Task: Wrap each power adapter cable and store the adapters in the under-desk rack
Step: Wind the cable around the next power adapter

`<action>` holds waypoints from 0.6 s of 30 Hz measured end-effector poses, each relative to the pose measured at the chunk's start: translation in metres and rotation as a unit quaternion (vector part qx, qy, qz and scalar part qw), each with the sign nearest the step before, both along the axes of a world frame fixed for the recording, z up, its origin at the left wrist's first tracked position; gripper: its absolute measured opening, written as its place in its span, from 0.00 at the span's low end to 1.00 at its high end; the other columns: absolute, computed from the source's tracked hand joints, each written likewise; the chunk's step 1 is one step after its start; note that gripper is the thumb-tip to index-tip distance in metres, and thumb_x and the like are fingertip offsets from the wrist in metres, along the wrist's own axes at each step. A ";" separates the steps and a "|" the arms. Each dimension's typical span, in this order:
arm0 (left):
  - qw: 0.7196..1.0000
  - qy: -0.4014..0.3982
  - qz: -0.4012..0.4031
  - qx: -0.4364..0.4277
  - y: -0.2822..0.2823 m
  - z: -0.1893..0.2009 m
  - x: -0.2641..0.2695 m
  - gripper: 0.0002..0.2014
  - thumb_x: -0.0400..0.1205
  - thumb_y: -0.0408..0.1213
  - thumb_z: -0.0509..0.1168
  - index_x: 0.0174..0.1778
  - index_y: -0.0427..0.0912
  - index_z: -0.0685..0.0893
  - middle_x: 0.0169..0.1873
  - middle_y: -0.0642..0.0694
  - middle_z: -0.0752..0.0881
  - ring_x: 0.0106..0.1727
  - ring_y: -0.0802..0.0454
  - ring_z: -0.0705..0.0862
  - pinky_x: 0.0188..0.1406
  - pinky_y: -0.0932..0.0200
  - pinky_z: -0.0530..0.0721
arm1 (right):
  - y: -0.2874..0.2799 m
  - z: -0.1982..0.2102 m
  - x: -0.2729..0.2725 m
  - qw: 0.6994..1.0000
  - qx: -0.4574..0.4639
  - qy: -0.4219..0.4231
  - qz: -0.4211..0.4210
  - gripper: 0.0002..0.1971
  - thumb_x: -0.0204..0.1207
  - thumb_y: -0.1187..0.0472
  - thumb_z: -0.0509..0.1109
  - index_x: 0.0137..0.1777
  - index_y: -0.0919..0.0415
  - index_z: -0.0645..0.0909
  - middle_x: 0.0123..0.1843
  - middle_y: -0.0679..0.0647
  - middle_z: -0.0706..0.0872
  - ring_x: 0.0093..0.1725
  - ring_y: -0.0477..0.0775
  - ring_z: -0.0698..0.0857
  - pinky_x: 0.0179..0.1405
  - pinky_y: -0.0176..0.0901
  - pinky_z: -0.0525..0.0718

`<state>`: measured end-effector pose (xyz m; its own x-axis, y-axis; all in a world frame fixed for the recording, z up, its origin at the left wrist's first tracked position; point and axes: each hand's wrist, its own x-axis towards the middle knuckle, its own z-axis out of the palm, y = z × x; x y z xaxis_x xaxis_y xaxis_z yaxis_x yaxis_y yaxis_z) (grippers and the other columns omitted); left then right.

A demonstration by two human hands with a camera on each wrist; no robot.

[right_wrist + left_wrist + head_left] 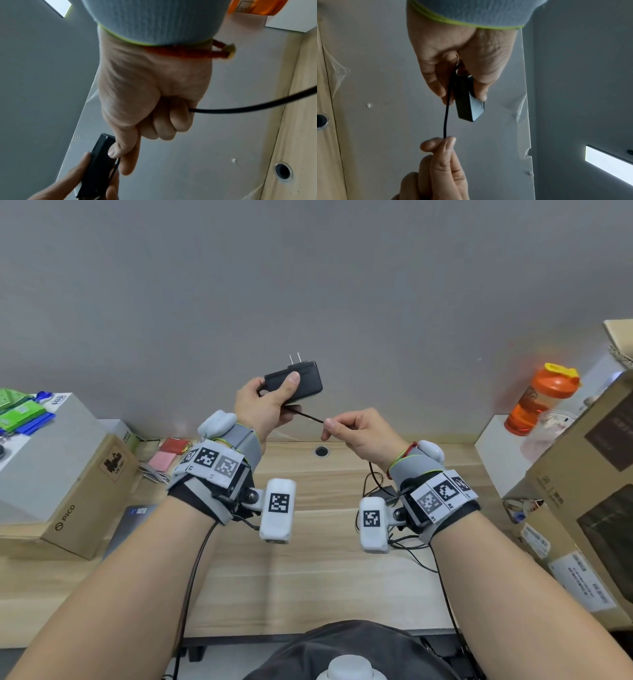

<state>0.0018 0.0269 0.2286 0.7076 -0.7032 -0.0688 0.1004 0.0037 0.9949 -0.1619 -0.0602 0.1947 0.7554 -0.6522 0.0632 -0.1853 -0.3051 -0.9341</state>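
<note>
We face a plain grey wall (308,285) beyond both hands, with a light wooden desk (308,583) beneath them and a round cable hole (321,451) between the wrists. Cardboard boxes (85,501) sit left of the left hand, and a white ceiling light panel (609,163) glows overhead.

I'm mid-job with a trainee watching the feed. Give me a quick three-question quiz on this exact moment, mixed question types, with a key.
1. True or false: the power adapter lies flat on the desk.
2. Which hand pinches the cable? A) the left hand B) the right hand C) neither
3. Fill in: the adapter's metal prongs point ____, toward the wall.

Key
1. False. The left hand holds it in the air above the desk.
2. B. The right hand pinches the cable a short way from the adapter; the rest trails down to the desk.
3. Up.
</note>
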 end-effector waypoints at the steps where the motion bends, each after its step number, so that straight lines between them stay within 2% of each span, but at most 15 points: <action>1: 1.000 -0.001 0.016 -0.004 0.000 0.001 0.001 0.17 0.78 0.45 0.75 0.54 0.39 0.79 0.46 0.42 0.88 0.34 0.49 0.91 0.36 0.58 0.87 | 0.000 0.001 0.000 1.000 -0.004 0.000 0.007 0.16 0.85 0.56 0.66 0.43 0.67 0.88 0.15 0.40 0.62 0.18 0.43 0.61 0.20 0.26 0.60; 4: 1.000 0.009 0.019 0.010 0.002 0.005 0.007 0.16 0.79 0.44 0.74 0.51 0.40 0.75 0.41 0.42 0.86 0.31 0.51 0.90 0.30 0.60 0.86 | -0.003 0.004 -0.002 1.000 -0.014 0.002 0.013 0.15 0.84 0.54 0.67 0.41 0.62 0.89 0.16 0.41 0.61 0.20 0.43 0.57 0.21 0.29 0.58; 6: 0.998 0.030 -0.036 0.044 0.005 0.007 0.009 0.18 0.80 0.44 0.73 0.58 0.37 0.79 0.43 0.41 0.86 0.32 0.48 0.89 0.29 0.61 0.86 | -0.006 0.005 -0.004 1.000 -0.027 0.004 0.001 0.15 0.84 0.53 0.68 0.40 0.58 0.90 0.17 0.41 0.59 0.21 0.45 0.56 0.21 0.33 0.57; 8: 0.992 0.042 -0.094 0.072 0.009 0.009 0.007 0.20 0.80 0.44 0.72 0.62 0.36 0.81 0.47 0.41 0.86 0.35 0.45 0.89 0.31 0.61 0.87 | -0.007 0.009 -0.005 0.999 -0.025 0.004 -0.021 0.14 0.83 0.53 0.68 0.42 0.59 0.90 0.16 0.41 0.59 0.21 0.44 0.56 0.22 0.35 0.56; 10: 0.986 0.046 -0.134 0.086 0.010 0.008 0.005 0.19 0.81 0.42 0.72 0.64 0.35 0.81 0.50 0.40 0.86 0.35 0.45 0.89 0.32 0.62 0.88 | -0.006 0.017 -0.007 0.999 -0.019 0.000 -0.042 0.15 0.84 0.54 0.67 0.47 0.63 0.90 0.12 0.41 0.62 0.16 0.43 0.62 0.21 0.30 0.60; 12: 0.980 0.052 -0.169 0.094 0.012 0.007 0.003 0.20 0.81 0.39 0.71 0.67 0.33 0.80 0.54 0.40 0.85 0.36 0.48 0.88 0.33 0.64 0.86 | -0.005 0.024 -0.009 0.999 -0.006 -0.005 -0.050 0.15 0.85 0.55 0.65 0.53 0.66 0.88 0.11 0.38 0.69 0.17 0.36 0.73 0.21 0.25 0.70; 13: 0.976 0.055 -0.184 0.099 0.012 0.006 0.002 0.20 0.81 0.38 0.71 0.67 0.32 0.80 0.54 0.40 0.86 0.37 0.50 0.88 0.34 0.65 0.86 | -0.004 0.025 -0.011 0.999 0.000 -0.007 -0.045 0.16 0.85 0.54 0.65 0.55 0.66 0.88 0.12 0.36 0.71 0.18 0.34 0.75 0.23 0.23 0.71; 16: 0.969 0.074 -0.210 0.104 0.014 0.008 0.001 0.18 0.81 0.35 0.71 0.66 0.33 0.83 0.53 0.42 0.88 0.39 0.53 0.88 0.36 0.65 0.86 | -0.004 0.022 -0.011 0.999 0.021 -0.006 -0.032 0.16 0.82 0.53 0.70 0.52 0.69 0.89 0.14 0.38 0.73 0.18 0.37 0.72 0.21 0.23 0.66; 18: 0.967 0.079 -0.216 0.108 0.014 0.010 0.001 0.18 0.79 0.34 0.73 0.64 0.33 0.85 0.53 0.40 0.90 0.45 0.50 0.90 0.40 0.63 0.87 | -0.006 0.017 -0.009 0.999 0.032 -0.011 -0.031 0.15 0.79 0.53 0.74 0.50 0.67 0.90 0.19 0.39 0.78 0.21 0.36 0.73 0.26 0.23 0.68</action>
<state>0.0030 0.0408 0.2388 0.3200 -0.8878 -0.3308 0.1974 -0.2791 0.9398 -0.1708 -0.0663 0.2122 0.7127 -0.7006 0.0352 -0.1818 -0.2330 -0.9553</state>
